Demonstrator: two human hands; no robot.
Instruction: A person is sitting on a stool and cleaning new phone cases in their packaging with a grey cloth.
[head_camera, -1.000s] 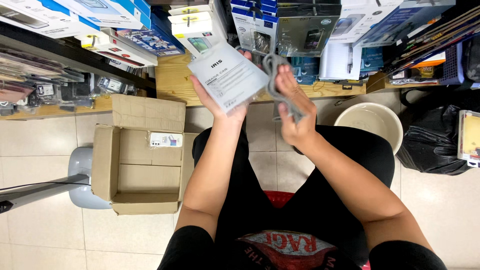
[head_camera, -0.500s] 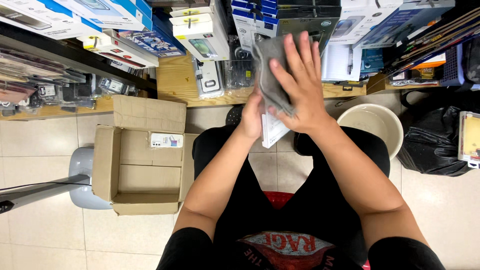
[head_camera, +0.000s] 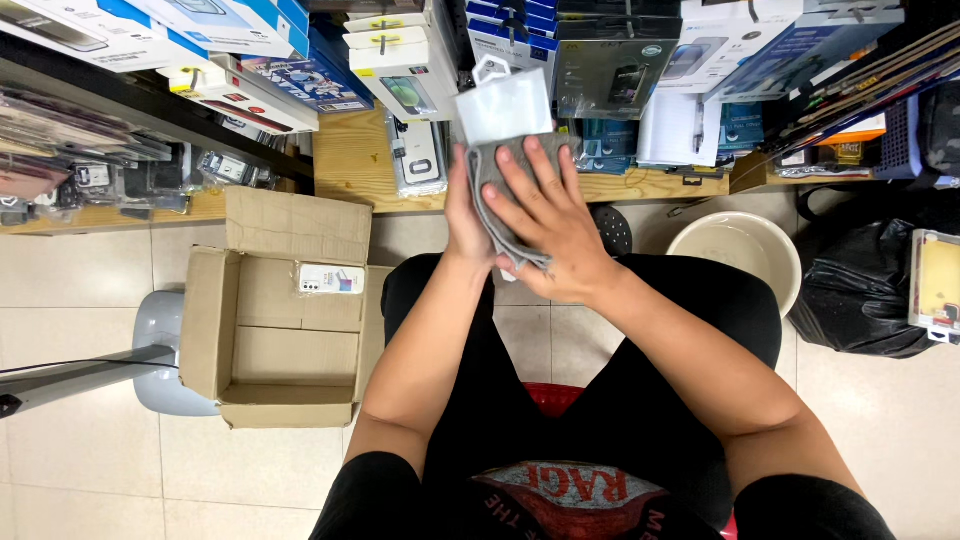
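1. The right hand (head_camera: 545, 215) lay flat, fingers spread, pressing a grey folded cloth (head_camera: 500, 200) against a flat white plastic-wrapped package (head_camera: 503, 105).
2. The left hand (head_camera: 462, 215) gripped the package from behind, fingers closed on its lower edge.
3. Judgement: wiping well would need firm backing from the left hand and even palm pressure.
4. The package stood upright above both hands, its top clear of the cloth.
5. An open brown cardboard box (head_camera: 270, 320) sat on the tiled floor to the left.

A phone-accessory shop: shelves (head_camera: 380, 170) crammed with boxed phone cases (head_camera: 405, 60).
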